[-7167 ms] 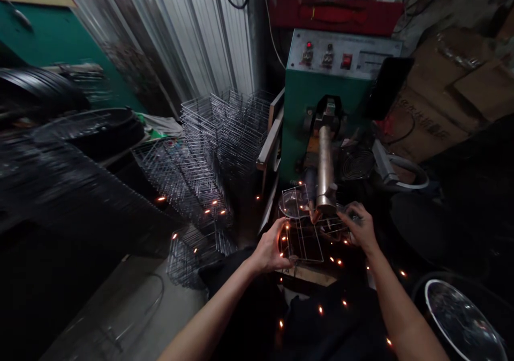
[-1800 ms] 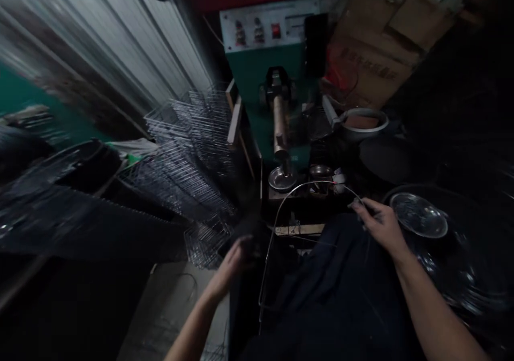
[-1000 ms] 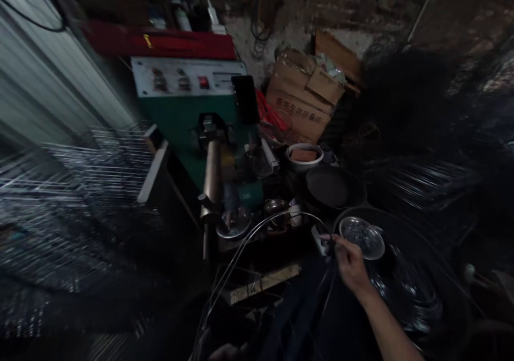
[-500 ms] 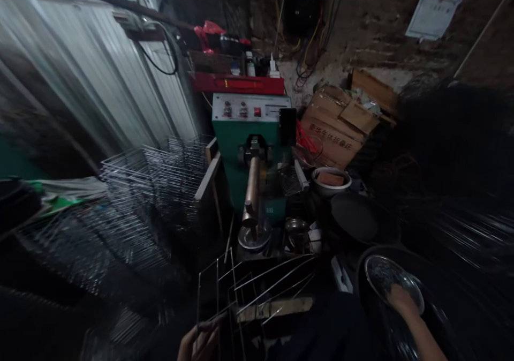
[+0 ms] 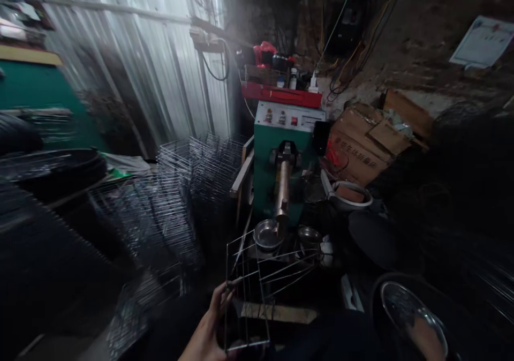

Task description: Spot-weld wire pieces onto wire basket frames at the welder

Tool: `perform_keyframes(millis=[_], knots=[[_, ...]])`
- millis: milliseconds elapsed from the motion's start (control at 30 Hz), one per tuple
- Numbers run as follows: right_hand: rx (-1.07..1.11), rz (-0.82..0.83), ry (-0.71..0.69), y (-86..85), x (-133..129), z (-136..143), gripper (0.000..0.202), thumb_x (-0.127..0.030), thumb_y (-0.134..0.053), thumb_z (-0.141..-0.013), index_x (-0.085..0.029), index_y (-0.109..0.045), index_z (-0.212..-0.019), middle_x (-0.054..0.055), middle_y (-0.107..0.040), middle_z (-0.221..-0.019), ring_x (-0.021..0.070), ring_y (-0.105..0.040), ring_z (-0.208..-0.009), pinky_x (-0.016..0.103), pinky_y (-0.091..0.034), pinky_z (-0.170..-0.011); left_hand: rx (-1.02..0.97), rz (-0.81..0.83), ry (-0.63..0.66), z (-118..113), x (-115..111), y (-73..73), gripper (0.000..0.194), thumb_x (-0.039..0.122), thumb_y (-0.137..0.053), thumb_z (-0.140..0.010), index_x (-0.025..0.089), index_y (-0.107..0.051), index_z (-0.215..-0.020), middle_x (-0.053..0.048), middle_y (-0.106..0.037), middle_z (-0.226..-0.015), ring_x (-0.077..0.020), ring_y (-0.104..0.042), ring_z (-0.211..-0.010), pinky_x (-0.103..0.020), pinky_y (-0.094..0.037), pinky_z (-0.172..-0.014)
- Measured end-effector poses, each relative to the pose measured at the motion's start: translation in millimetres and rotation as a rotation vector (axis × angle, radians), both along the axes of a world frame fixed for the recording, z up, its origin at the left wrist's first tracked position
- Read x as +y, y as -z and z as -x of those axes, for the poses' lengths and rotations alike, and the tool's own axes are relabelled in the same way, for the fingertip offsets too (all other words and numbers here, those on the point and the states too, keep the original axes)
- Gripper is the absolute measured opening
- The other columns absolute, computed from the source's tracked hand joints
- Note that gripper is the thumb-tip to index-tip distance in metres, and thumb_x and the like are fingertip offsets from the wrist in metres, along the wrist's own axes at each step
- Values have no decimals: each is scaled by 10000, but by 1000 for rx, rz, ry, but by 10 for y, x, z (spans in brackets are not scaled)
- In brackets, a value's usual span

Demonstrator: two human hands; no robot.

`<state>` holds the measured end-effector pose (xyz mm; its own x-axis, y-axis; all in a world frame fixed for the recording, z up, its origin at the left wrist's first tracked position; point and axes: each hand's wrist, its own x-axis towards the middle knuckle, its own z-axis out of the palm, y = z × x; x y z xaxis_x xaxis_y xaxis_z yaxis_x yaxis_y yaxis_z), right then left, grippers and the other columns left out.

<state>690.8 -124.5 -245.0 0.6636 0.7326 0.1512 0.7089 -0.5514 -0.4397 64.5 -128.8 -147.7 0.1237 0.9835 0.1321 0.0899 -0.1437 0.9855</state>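
- While the left hand (image 5: 212, 321) grips the left side of an open frame of thin silver wire (image 5: 263, 296), its fingers are closed on the rods, and the frame stands raised at the near middle of the scene.
- At the near right, the right hand (image 5: 425, 337) reaches into a round, silver-rimmed dish (image 5: 405, 302); its fingers are too dark and blurred to tell whether they are open or closed.
- Several longer wires of the frame point right, towards a small white object (image 5: 326, 247).
- Beyond the frame stands a green machine (image 5: 265, 163) with a thick, copper-brown metal cylinder (image 5: 284, 184) jutting nearward.
- Below the cylinder's near end is a shallow, round silver dish (image 5: 268, 234); a smaller metal bowl (image 5: 309, 235) lies to its right.
- A pale wooden strip (image 5: 289, 314) runs across the near middle, partly behind the frame.
- To the left are tall stacks of grey wire racks (image 5: 172, 205).
- To the right, a white bowl (image 5: 351, 205) holds a reddish-brown block (image 5: 350, 193), with a brown cardboard box (image 5: 359, 149) farther back.
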Motion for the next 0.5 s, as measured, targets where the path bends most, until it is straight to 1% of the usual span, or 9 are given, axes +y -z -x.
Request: perform_keyframes(millis=[67, 133, 167, 233, 267, 333, 400, 433, 500], knots=[[72, -33, 16, -192, 44, 27, 196, -521, -465, -500, -331, -502, -468, 150, -682, -630, 497, -724, -806, 619, -571, -660, 34, 7, 57, 74, 61, -12, 1038, 490, -837, -699, 333, -194, -1497, -209, -398, -1587, -408, -356, -1525, -585, -343, -1218], [105, -86, -2, -535, 96, 226, 259, -561, -501, -536, -309, -562, -534, 181, -703, -676, 507, -720, -830, 628, -581, -730, 75, 18, 102, 116, 105, -57, 1042, 421, -844, -698, 335, -178, -1495, -195, -394, -1592, -397, -362, -1523, -561, -377, -1206], [110, -130, -57, -749, 120, 405, 311, -586, -528, -561, -288, -611, -597, 191, -718, -716, 503, -720, -840, 623, -585, -767, 100, 22, 115, 123, 119, -88, 1038, 393, -845, -699, 337, -177, -1491, -187, -394, -1595, -394, -366, -1521, -556, -385, -1204], [170, -239, -263, -1202, 168, 908, 447, -636, -590, -639, -226, -706, -777, 166, -755, -841, 450, -724, -896, 568, -595, -830, 149, 27, 130, 115, 136, -151, 1011, 355, -845, -702, 325, -198, -1479, -179, -402, -1593, -394, -371, -1518, -559, -380, -1208], [226, -286, -411, -1416, 196, 1209, 478, -628, -606, -744, -201, -740, -911, 143, -768, -953, 396, -725, -962, 505, -596, -875, 161, 30, 139, 103, 143, -176, 994, 340, -845, -706, 313, -214, -1473, -179, -404, -1590, -394, -370, -1518, -560, -375, -1211], [305, -254, -755, -1760, 261, 1834, 397, -504, -630, -918, -205, -734, -1157, 100, -750, -1148, 304, -706, -1075, 395, -579, -927, 159, 34, 157, 77, 153, -207, 971, 315, -847, -710, 291, -238, -1465, -180, -395, -1591, -389, -367, -1520, -564, -349, -1228], [238, -291, -1019, -1957, 335, 2387, 263, -365, -607, -998, -232, -728, -1189, 72, -746, -1171, 256, -706, -1064, 376, -556, -950, 147, 39, 169, 61, 152, -213, 963, 290, -844, -711, 286, -247, -1466, -178, -376, -1599, -380, -368, -1520, -568, -328, -1240], [173, -315, -1140, -1999, 375, 2610, 228, -303, -591, -1016, -237, -726, -1188, 67, -752, -1150, 249, -704, -1057, 393, -539, -968, 146, 47, 171, 60, 147, -211, 960, 268, -837, -712, 289, -247, -1469, -175, -374, -1600, -376, -373, -1518, -570, -331, -1238], [30, -350, -1282, -1992, 471, 2932, 209, -205, -575, -1024, -233, -722, -1170, 70, -762, -1104, 256, -693, -1063, 456, -486, -1020, 160, 63, 167, 73, 134, -202, 959, 216, -817, -706, 293, -250, -1474, -169, -407, -1575, -371, -403, -1499, -567, -362, -1220]])
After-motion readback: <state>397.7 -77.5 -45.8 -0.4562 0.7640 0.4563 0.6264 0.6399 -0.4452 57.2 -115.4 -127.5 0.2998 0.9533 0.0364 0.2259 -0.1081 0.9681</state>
